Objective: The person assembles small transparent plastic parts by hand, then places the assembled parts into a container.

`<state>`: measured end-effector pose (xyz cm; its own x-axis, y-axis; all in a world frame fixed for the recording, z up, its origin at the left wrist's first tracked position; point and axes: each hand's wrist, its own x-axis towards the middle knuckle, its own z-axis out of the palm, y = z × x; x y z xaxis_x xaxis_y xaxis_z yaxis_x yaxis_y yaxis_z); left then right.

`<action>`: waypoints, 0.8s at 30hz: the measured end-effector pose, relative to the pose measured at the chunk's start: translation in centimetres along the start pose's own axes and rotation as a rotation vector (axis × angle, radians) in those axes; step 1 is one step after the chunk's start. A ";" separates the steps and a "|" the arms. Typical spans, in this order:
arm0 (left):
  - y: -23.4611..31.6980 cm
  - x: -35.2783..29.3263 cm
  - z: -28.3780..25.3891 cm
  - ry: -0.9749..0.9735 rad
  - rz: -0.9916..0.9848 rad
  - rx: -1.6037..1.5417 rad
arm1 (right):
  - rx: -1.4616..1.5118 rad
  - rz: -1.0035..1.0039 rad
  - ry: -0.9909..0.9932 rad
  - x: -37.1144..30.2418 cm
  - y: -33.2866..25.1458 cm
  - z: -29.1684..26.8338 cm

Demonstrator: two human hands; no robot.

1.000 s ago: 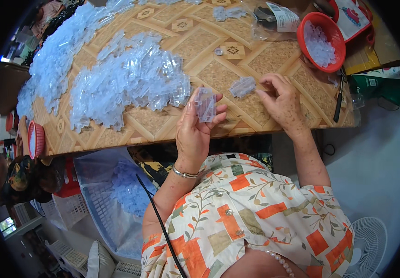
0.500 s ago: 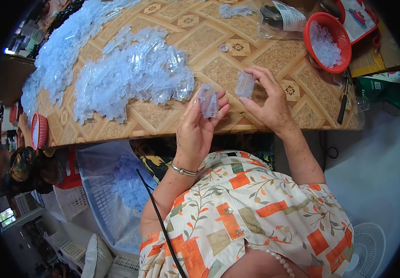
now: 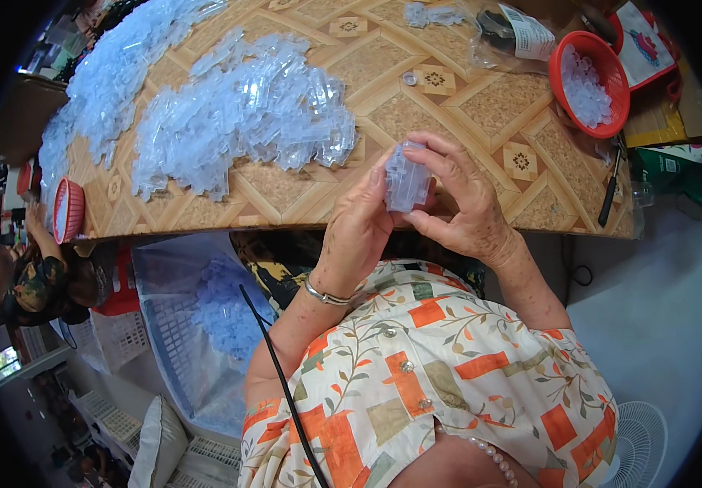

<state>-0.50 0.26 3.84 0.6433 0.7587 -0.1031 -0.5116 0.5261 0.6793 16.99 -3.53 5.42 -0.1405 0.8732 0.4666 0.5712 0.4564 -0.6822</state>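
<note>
Both of my hands meet over the near edge of the table around a small bunch of clear plastic pieces [image 3: 407,180]. My left hand [image 3: 361,224] grips the bunch from the left, its thumb along the side. From the right, my right hand [image 3: 473,207] curves over it, fingers at the upper end and thumb at the lower end. A big heap of similar clear flat plastic pieces [image 3: 245,114] covers the table to the left, beyond my left hand. How many pieces I hold cannot be made out.
A red basket [image 3: 622,69] with small clear round parts stands at the far right, a black-handled tool [image 3: 609,191] below it. Another red basket [image 3: 74,213] sits at the left edge, near another person's arm [image 3: 42,236]. Below hangs a lined blue crate [image 3: 160,325] with more pieces.
My hands have come together. The piece that my right hand held apart has joined those in my left hand. The view has shifted slightly.
</note>
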 end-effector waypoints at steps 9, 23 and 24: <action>0.8 -0.2 -0.1 -0.089 -0.039 -0.028 | 0.096 0.012 0.008 -0.3 0.3 -0.1; 0.4 0.1 -0.2 0.010 -0.056 -0.071 | 0.197 0.131 0.013 -0.6 0.4 1.0; 0.4 0.1 -0.1 0.010 -0.055 -0.072 | 0.277 0.138 0.030 -0.8 0.6 1.2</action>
<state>-0.75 0.59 4.04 0.6661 0.7313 -0.1467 -0.5152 0.5933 0.6185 16.45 -3.74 4.00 -0.0502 0.9266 0.3726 0.3404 0.3666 -0.8659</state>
